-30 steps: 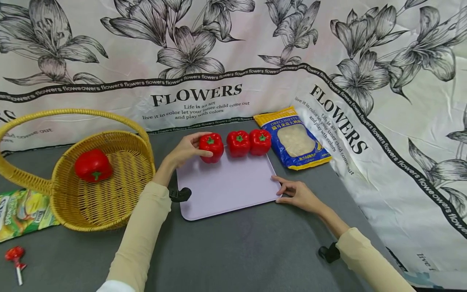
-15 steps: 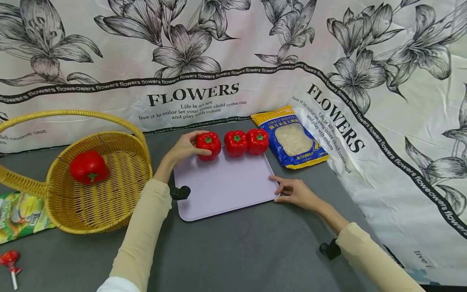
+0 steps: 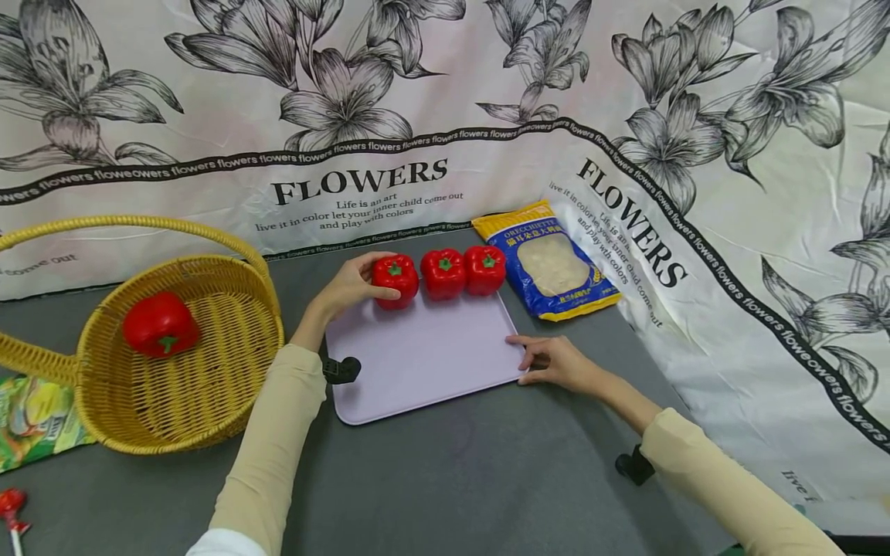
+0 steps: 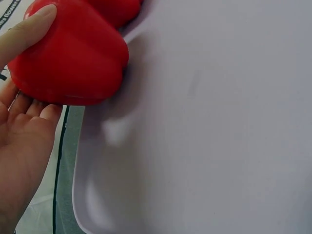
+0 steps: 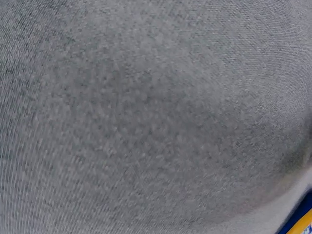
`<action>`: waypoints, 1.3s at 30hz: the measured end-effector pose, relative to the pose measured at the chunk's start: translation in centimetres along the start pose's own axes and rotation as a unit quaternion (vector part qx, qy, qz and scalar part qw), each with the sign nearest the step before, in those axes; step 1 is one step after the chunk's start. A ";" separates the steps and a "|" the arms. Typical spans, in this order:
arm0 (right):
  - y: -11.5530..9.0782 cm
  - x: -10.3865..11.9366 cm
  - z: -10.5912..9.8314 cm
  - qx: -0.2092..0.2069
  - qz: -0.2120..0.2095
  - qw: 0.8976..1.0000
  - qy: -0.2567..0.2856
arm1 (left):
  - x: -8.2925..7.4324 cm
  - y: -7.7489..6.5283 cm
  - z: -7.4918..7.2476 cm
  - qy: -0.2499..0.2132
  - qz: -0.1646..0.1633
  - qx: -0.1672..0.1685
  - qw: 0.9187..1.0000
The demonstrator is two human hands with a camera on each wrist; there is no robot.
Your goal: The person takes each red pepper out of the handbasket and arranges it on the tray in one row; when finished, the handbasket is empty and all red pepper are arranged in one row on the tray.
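My left hand holds a red bell pepper with a green stem at the back left of a pale lilac tray. In the left wrist view the thumb lies on top of that pepper and the other fingers reach beneath its far side. Two more red bell peppers stand side by side to its right, along the tray's back edge. At the tray's front right corner, my right hand grips the rim between thumb and fingers. The right wrist view shows mostly grey tabletop, without the hand.
A yellow wicker basket with a tall handle stands at the left, one red bell pepper inside. Beside it lie a green packet and a red lollipop. A blue and yellow orecchiette bag lies right of the tray.
The head view has turned slightly, so the whole scene sits further left in it. Both hands keep their holds on the pepper and the tray, and the peppers stay in their row.
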State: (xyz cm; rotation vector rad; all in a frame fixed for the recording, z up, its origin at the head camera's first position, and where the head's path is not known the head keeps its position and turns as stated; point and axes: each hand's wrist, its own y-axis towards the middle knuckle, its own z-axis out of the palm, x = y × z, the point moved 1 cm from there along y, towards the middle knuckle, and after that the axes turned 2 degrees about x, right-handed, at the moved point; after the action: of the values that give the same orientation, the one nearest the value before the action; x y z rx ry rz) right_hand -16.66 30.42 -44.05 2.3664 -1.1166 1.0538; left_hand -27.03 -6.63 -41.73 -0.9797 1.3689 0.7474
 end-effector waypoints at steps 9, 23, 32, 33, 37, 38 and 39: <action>0.1 0.8 0.3 -0.016 0.001 1.000 -0.013 | -1.8 -1.0 0.5 -0.002 -0.005 0.014 1.000; 0.2 4.1 -0.2 -0.021 -0.016 1.000 -0.009 | 0.6 1.0 0.2 0.004 0.015 -0.002 1.000; -0.2 2.3 0.0 -0.026 -0.008 1.000 0.002 | 0.5 1.3 0.4 0.026 0.017 0.003 1.000; -0.2 1.7 0.2 -0.027 -0.009 1.000 0.002 | 0.5 1.4 0.4 0.028 0.017 0.003 0.999; -0.4 0.0 0.4 -0.030 -0.014 0.999 0.000 | 0.4 1.4 0.4 0.037 0.022 0.002 0.999; -0.4 0.0 0.4 -0.030 -0.015 0.999 0.001 | 0.4 1.3 0.3 0.042 0.023 0.003 0.999; -0.4 0.0 0.4 -0.031 -0.017 0.999 0.001 | 0.4 1.3 0.3 0.046 0.025 0.004 0.999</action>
State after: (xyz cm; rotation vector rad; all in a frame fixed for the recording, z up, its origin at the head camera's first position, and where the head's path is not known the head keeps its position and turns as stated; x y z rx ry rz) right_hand -16.16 30.42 -44.33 2.3265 -1.0872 0.9954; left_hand -28.00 -5.84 -42.33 -0.9866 1.4793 0.7410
